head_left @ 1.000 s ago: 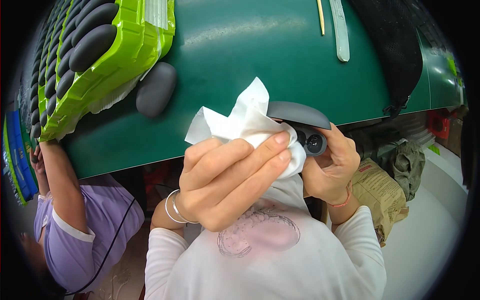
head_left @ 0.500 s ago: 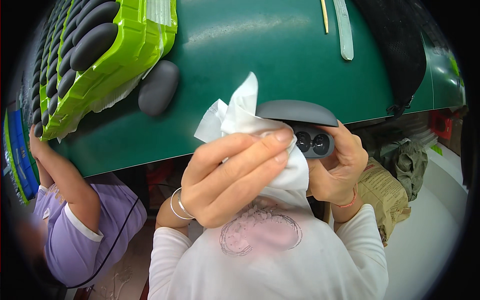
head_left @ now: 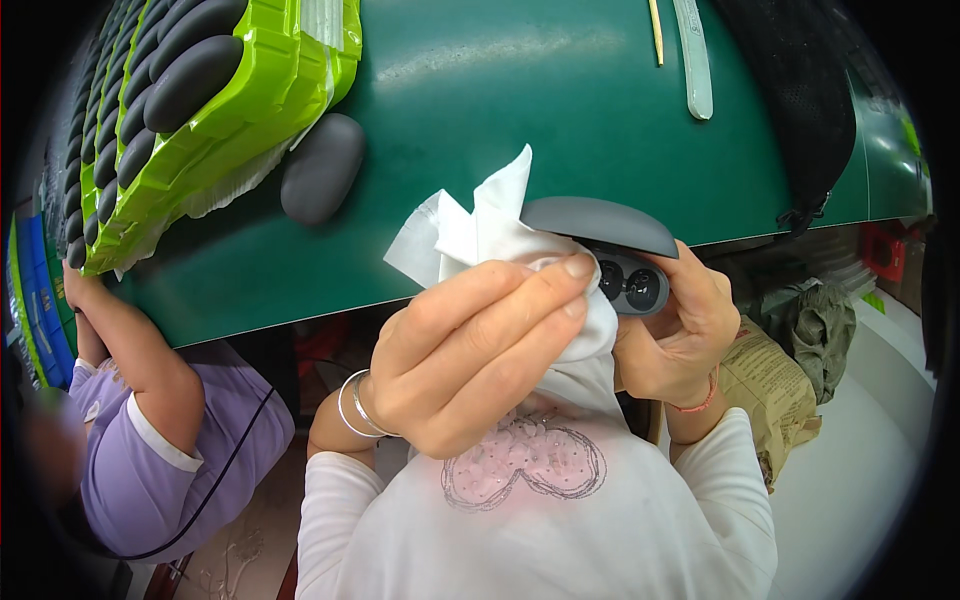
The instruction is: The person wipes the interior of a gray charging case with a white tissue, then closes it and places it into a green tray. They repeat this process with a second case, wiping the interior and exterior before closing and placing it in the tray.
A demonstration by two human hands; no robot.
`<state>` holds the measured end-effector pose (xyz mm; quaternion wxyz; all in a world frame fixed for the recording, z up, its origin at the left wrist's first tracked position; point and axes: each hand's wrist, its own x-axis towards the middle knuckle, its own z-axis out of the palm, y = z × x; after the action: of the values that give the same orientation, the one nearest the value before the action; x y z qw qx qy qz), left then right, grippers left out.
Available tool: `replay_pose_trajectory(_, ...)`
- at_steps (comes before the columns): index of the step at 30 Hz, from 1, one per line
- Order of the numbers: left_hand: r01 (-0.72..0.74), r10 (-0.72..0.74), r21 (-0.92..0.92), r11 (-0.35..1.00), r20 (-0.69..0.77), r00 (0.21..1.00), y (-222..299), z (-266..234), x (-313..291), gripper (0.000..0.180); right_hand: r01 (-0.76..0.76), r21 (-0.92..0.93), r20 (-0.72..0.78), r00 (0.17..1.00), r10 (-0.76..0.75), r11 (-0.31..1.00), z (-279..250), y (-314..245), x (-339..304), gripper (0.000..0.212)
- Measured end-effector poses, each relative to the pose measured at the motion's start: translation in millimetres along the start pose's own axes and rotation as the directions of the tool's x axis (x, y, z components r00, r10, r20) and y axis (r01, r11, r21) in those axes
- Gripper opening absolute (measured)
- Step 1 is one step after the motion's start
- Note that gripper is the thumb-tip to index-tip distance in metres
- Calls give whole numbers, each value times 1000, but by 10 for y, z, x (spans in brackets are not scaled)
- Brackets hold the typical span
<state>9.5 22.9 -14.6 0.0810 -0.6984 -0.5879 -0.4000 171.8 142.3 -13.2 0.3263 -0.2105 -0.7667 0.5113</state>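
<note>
My right hand grips a dark grey earbud charging case with its lid raised. Two glossy black earbud wells show inside; whether earbuds sit in them I cannot tell. A crumpled white cloth is pinched in my left hand, its fingers pressing it against the case's left end, which is covered. On the green table, a closed dark grey case lies by itself beside the bright green tray.
Several dark cases fill the tray stack at left. A wooden stick and a pale flat strip lie at the far side, near a black mesh bag. A co-worker in purple sits at left; a brown paper bag stands at right.
My left hand and the cloth have shifted slightly to the right along the case, covering more of the left well. My right hand keeps its hold on the case.
</note>
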Motion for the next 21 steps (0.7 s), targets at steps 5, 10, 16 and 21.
replay_pose_trajectory(5, 8, -12, -66, 998, -64, 998, -8, 37, -165, 35, -30, 50, 42, 999, 28, 998, 1, -18, 2, 44)
replay_pose_trajectory(10, 137, -134, -12, 991, 144, 981, 222, -242, 71, 33, -152, 285, 2, 987, 158, 946, 71, 28, -107, 45)
replay_pose_trajectory(16, 49, -44, -41, 998, 107, 993, 83, -147, -45, 34, -113, 179, 22, 994, 111, 977, 50, -24, -81, 43)
replay_pose_trajectory(21, 65, -64, -78, 995, 9, 998, 106, -79, -26, 29, -75, 15, 123, 990, 73, 997, -13, -42, -70, 40)
